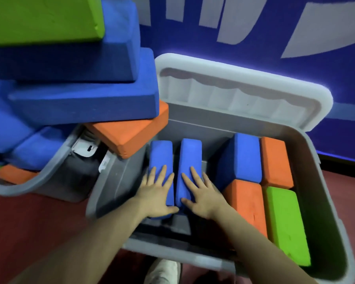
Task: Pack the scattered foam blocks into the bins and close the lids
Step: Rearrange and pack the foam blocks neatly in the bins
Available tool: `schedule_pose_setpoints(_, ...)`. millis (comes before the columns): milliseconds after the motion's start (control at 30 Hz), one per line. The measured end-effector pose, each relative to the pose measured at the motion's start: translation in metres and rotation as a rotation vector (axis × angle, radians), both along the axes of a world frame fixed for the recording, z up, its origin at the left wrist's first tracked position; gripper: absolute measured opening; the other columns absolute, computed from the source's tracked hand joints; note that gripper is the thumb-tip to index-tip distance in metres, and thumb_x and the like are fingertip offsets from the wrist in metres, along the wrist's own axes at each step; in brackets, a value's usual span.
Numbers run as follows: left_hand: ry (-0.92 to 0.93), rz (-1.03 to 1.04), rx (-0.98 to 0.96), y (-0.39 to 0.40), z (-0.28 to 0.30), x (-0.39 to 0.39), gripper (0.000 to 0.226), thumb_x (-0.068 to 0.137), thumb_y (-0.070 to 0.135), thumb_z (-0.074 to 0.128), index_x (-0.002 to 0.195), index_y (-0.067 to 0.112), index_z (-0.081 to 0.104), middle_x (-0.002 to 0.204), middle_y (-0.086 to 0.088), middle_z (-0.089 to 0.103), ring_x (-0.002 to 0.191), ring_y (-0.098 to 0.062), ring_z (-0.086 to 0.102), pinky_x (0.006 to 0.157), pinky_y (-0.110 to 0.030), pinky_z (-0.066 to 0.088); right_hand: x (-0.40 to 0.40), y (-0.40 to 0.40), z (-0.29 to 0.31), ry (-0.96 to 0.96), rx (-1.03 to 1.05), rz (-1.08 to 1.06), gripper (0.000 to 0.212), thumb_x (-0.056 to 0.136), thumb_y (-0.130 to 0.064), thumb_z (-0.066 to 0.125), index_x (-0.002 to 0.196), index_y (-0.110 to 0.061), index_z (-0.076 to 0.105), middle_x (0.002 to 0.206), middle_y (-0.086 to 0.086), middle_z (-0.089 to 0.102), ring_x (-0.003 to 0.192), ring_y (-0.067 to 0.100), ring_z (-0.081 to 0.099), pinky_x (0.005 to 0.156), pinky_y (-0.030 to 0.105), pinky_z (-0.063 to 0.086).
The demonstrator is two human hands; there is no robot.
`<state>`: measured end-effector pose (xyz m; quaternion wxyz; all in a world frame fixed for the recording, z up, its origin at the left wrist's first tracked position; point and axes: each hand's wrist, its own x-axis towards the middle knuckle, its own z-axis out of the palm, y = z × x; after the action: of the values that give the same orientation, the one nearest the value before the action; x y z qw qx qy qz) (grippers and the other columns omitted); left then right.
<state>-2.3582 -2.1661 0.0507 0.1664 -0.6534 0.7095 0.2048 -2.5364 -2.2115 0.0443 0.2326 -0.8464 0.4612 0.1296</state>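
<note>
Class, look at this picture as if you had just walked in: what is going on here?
A person is packing foam blocks into an open grey bin. The left hand and right hand each press flat on an upright blue block. Blue, orange and green blocks already fill the bin's right side. Its lid stands open. A second bin on the left is heaped with blocks.

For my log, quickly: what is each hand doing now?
Left hand: open, fingers flat on a blue block.
Right hand: open, flat on the neighbouring blue block.
</note>
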Motion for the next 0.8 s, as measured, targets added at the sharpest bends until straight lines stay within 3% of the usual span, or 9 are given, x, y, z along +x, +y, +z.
schedule_pose_setpoints(100, -0.042, 0.008, 0.013, -0.003, -0.01, 0.003, 0.118, 0.071, 0.082, 0.049, 0.148, 0.028, -0.022, 0.153, -0.001, -0.035, 0.141, -0.04, -0.025, 0.109, -0.066, -0.004, -0.001, -0.001, -0.008, -0.043, 0.048, 0.0, 0.081, 0.092, -0.061, 0.045, 0.147, -0.045, -0.012, 0.148, -0.018, -0.034, 0.147, 0.034, -0.01, 0.12, 0.041, 0.004)
schedule_pose_setpoints(167, -0.02, 0.047, 0.028, -0.003, -0.011, 0.006, 0.121, 0.067, 0.083, 0.053, 0.147, 0.033, -0.023, 0.152, 0.004, -0.036, 0.142, -0.047, -0.011, 0.107, -0.068, 0.008, -0.002, -0.001, -0.01, -0.045, 0.062, 0.029, 0.097, 0.084, -0.063, 0.055, 0.145, -0.045, -0.018, 0.143, -0.019, -0.04, 0.147, 0.034, -0.009, 0.12, 0.042, 0.006)
schedule_pose_setpoints(233, 0.028, 0.068, 0.029, -0.003, -0.012, 0.007, 0.122, 0.067, 0.079, 0.058, 0.148, 0.034, -0.021, 0.152, 0.006, -0.036, 0.136, -0.047, 0.021, 0.103, -0.055, 0.031, -0.003, 0.0, -0.011, -0.003, 0.027, 0.072, 0.113, 0.077, -0.063, 0.064, 0.143, -0.04, -0.024, 0.145, -0.013, -0.041, 0.147, 0.036, -0.007, 0.12, 0.042, 0.005)
schedule_pose_setpoints(300, 0.063, 0.054, 0.006, -0.003, -0.011, 0.007, 0.12, 0.07, 0.073, 0.061, 0.15, 0.03, -0.017, 0.153, 0.004, -0.035, 0.123, -0.041, 0.038, 0.098, -0.043, 0.037, 0.0, 0.0, -0.014, 0.039, -0.038, 0.098, 0.117, 0.077, -0.06, 0.067, 0.145, -0.034, -0.024, 0.149, -0.006, -0.039, 0.147, 0.037, -0.004, 0.12, 0.042, 0.003)
schedule_pose_setpoints(467, 0.037, -0.021, -0.089, -0.004, -0.004, 0.011, 0.105, 0.079, 0.066, 0.055, 0.153, 0.021, -0.004, 0.158, 0.004, -0.023, 0.132, -0.038, 0.027, 0.109, -0.041, 0.028, 0.005, -0.002, -0.011, 0.005, -0.014, 0.1, 0.101, 0.088, -0.054, 0.058, 0.15, -0.026, -0.016, 0.149, -0.003, -0.038, 0.146, 0.041, -0.007, 0.119, 0.05, 0.004)
schedule_pose_setpoints(567, 0.056, -0.032, -0.131, 0.001, 0.006, 0.015, 0.093, 0.082, 0.069, 0.047, 0.153, 0.025, 0.007, 0.16, 0.008, -0.013, 0.14, -0.034, 0.018, 0.113, -0.039, 0.021, 0.003, 0.004, 0.006, 0.037, -0.032, 0.112, 0.084, 0.095, -0.049, 0.048, 0.152, -0.027, -0.009, 0.157, -0.001, -0.027, 0.146, 0.039, -0.005, 0.118, 0.053, 0.004)
schedule_pose_setpoints(633, 0.092, -0.033, -0.159, 0.003, 0.016, 0.018, 0.091, 0.074, 0.079, 0.031, 0.151, 0.034, 0.019, 0.159, 0.017, 0.001, 0.143, -0.03, 0.017, 0.113, -0.035, 0.019, 0.001, 0.008, 0.02, 0.037, -0.074, 0.123, 0.075, 0.098, -0.049, 0.043, 0.153, -0.027, -0.003, 0.16, 0.001, -0.018, 0.147, 0.039, 0.0, 0.118, 0.051, 0.002)
schedule_pose_setpoints(700, 0.166, -0.002, -0.209, 0.003, 0.031, 0.018, 0.102, 0.055, 0.081, 0.01, 0.146, 0.04, 0.03, 0.156, 0.024, 0.013, 0.145, -0.028, 0.016, 0.113, -0.033, 0.018, -0.003, 0.01, 0.03, 0.009, -0.113, 0.118, 0.07, 0.098, -0.049, 0.041, 0.154, -0.028, 0.004, 0.162, 0.001, -0.008, 0.147, 0.036, 0.008, 0.117, 0.049, 0.0)
schedule_pose_setpoints(800, 0.279, 0.088, -0.347, 0.004, 0.05, 0.013, 0.1, 0.054, 0.079, 0.009, 0.138, 0.04, 0.047, 0.151, 0.026, 0.026, 0.141, -0.022, 0.029, 0.11, -0.031, 0.024, -0.013, 0.01, 0.042, -0.136, -0.107, 0.017, 0.067, 0.096, -0.053, 0.041, 0.152, -0.029, 0.016, 0.162, -0.002, 0.008, 0.145, 0.025, 0.02, 0.117, 0.048, -0.003)
